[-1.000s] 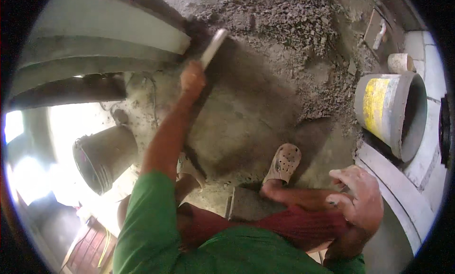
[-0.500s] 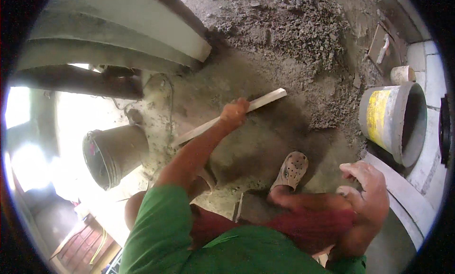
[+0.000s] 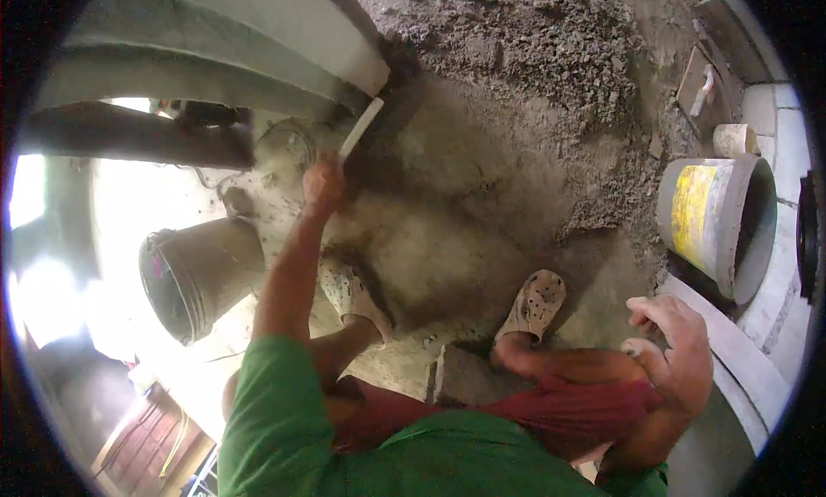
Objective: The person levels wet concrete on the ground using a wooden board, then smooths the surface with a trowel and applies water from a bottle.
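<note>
My left hand [image 3: 323,185] is closed on a long, pale wooden strip [image 3: 361,129], slanting up toward the edge of a large grey-green fixture at upper left, over the dusty grey floor [image 3: 413,222]. Above and right of the strip lies a heap of crumbly grey mortar or rubble [image 3: 533,58]. My right hand [image 3: 669,329], coated in pale dust, rests near my right knee with its fingers loosely curled and apart, holding nothing that I can see. My feet, in beige clogs, stand apart on the floor.
A dusty bucket [image 3: 202,277] lies tipped at left. At right are a grey bucket [image 3: 697,222] with a yellow patch, a small cylindrical container [image 3: 733,140], a board with a handle [image 3: 693,88] and pale tile edging [image 3: 766,376]. A block [image 3: 456,376] sits between my legs.
My left hand swung the strip rightward and down across the floor, then back up and left to the fixture's edge. My right hand has shifted only slightly.
</note>
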`<state>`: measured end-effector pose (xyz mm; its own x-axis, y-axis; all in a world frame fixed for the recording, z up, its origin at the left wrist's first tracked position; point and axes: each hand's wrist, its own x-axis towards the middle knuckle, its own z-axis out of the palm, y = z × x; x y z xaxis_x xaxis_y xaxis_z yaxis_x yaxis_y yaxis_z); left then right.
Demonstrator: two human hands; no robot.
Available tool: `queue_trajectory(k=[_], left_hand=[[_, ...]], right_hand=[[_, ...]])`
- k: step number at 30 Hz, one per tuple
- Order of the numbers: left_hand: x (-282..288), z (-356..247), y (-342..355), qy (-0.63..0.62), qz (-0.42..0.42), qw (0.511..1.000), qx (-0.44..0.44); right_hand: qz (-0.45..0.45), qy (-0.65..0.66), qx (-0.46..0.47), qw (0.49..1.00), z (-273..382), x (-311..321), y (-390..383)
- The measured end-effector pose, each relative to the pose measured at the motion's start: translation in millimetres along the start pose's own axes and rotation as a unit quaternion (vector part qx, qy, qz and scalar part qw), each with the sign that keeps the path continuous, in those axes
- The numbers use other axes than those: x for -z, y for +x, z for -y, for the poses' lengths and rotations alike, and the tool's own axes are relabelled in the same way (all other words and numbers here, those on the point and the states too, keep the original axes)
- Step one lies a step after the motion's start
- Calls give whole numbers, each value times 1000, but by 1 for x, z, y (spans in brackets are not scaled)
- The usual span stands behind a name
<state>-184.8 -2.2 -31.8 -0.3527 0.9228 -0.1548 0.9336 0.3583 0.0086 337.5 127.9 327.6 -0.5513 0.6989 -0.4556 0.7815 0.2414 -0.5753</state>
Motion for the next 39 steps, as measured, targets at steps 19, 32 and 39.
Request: queue_trajectory(k=[19,32,39], left_hand=[[-33,-74,47,-101,-99,980,-139],[-8,-40,-13,14,84,996,-5],[-21,-51,12,-24,-60,998,1]], right_hand=[[-64,-36,30,997,18,-4,-24],[-18,21,49,998,-7,-4,-21],[-27,11,49,998,-16,-3,-21]])
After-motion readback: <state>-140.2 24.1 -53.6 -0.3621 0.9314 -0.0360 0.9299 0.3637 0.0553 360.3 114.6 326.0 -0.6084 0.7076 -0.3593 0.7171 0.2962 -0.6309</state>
